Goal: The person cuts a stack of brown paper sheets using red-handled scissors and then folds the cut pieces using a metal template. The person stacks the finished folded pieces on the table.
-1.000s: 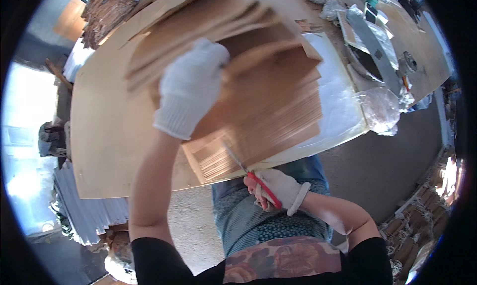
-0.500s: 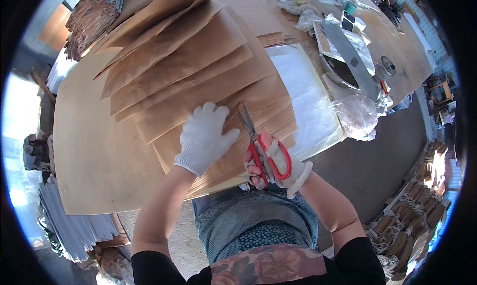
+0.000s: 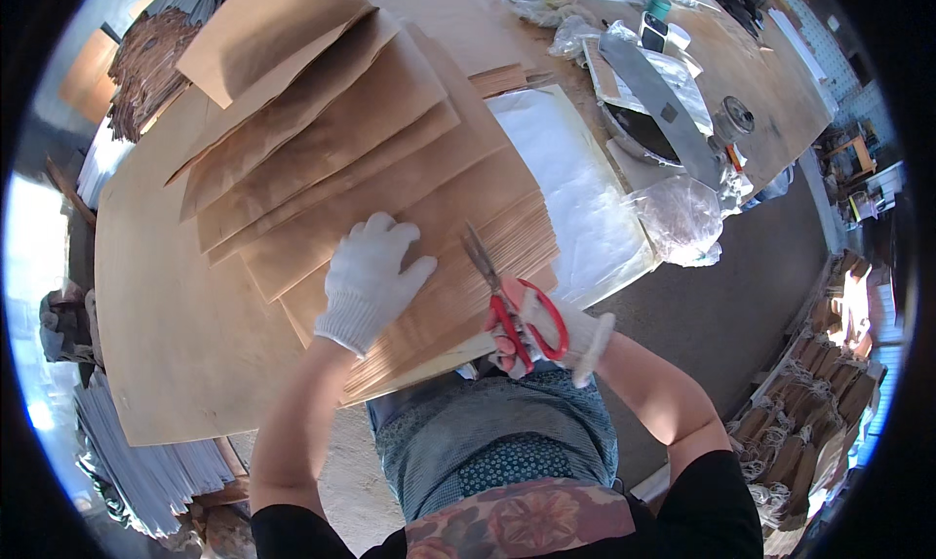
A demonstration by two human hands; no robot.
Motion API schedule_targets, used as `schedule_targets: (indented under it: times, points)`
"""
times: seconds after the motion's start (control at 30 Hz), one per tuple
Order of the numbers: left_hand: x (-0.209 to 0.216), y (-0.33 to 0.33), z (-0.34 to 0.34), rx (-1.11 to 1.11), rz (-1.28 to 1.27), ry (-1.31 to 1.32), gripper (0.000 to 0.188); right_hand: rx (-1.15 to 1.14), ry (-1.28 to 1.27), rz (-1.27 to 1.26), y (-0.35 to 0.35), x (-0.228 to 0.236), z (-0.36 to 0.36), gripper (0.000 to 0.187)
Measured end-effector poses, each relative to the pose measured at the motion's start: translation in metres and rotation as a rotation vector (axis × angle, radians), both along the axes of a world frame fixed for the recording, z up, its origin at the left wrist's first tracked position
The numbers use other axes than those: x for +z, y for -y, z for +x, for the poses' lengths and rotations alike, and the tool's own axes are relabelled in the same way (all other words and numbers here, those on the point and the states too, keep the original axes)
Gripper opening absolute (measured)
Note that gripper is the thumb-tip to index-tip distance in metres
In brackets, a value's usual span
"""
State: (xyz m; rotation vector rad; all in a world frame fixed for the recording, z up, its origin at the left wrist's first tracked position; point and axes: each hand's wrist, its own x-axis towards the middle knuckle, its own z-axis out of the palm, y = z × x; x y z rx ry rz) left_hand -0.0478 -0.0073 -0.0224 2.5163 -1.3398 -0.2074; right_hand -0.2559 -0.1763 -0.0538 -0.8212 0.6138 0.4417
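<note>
A fanned stack of brown paper sheets (image 3: 380,159) lies on the table, their edges stepped and the far ones lifted and curling. My left hand (image 3: 370,278), in a white knit glove, rests on the near part of the stack with its fingers somewhat spread and nothing in them. Red-handled scissors (image 3: 504,296) are in my right hand (image 3: 556,327), whose worn glove leaves some fingertips bare. Their blades point away from me over the stack's right near edge and look nearly closed, apart from my left hand.
White sheets (image 3: 565,169) lie right of the stack. Beyond them are a grey metal strip (image 3: 673,115), a round tin (image 3: 736,117) and crumpled clear plastic (image 3: 675,218). Tied brown bundles (image 3: 795,423) stand low right; grey-white sheets (image 3: 161,476) low left. Another person's hand shows far off.
The farthest brown sheets have swung farther up and over to the left. The scissors have drawn slightly back toward me. The whole view has shifted a little.
</note>
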Motion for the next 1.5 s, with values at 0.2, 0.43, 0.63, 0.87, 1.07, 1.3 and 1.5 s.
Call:
schedule_targets:
  times: [0.2, 0.43, 0.63, 0.87, 1.07, 1.3, 1.5]
  points:
    - [0.002, 0.011, -0.007, 0.078, 0.045, 0.05, 0.04, -0.03, 0.09, 0.053, -0.015, -0.005, 0.027, 0.073]
    - [-0.011, 0.002, -0.004, 0.036, -0.001, 0.126, 0.024, 0.035, -0.041, -0.128, -0.006, 0.005, -0.02, 0.06]
    - [-0.013, -0.004, 0.003, -0.009, -0.08, 0.059, 0.025, -0.135, -0.002, -0.378, 0.038, -0.022, -0.009, 0.049]
    - [-0.007, -0.011, 0.056, -0.153, -0.023, -0.385, 0.045, -0.041, 0.117, 0.223, -0.092, -0.056, -0.007, 0.045]
    - [0.016, -0.006, 0.059, -0.183, 0.131, -0.452, 0.054, 0.253, 0.142, -0.117, -0.172, -0.047, 0.044, 0.038]
    - [0.003, -0.01, 0.053, -0.015, -0.097, -0.139, 0.038, 0.223, 0.066, -0.017, -0.141, -0.009, 0.039, 0.041]
    - [0.027, -0.008, 0.032, 0.03, 0.02, 0.029, 0.028, -0.021, 0.193, 0.251, -0.065, -0.012, -0.01, 0.069]
